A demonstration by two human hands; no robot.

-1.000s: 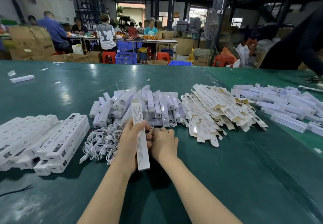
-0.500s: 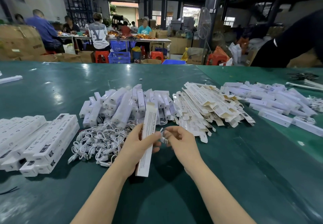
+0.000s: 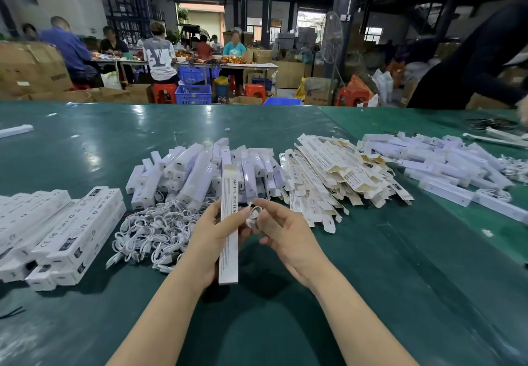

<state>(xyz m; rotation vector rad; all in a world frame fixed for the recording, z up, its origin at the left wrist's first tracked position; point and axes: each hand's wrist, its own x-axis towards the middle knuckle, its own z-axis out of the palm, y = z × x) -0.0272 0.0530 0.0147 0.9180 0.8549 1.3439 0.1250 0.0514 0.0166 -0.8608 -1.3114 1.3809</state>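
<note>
The right hand [image 3: 288,240] had drawn away, pinching what looked like a small coiled white cable [image 3: 253,215]. The left hand [image 3: 207,237] gripped the long white cardboard box [image 3: 228,251], ready for loading.

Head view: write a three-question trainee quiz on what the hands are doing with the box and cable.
1. True or false: the left hand grips the long white box.
2. What does the right hand pinch? A) a coiled white cable B) scissors C) a roll of tape
3. Fill in: the loose cable pile lies on the green table to the ___ of the left hand.

Key: 1 true; 2 A; 3 left.
</note>
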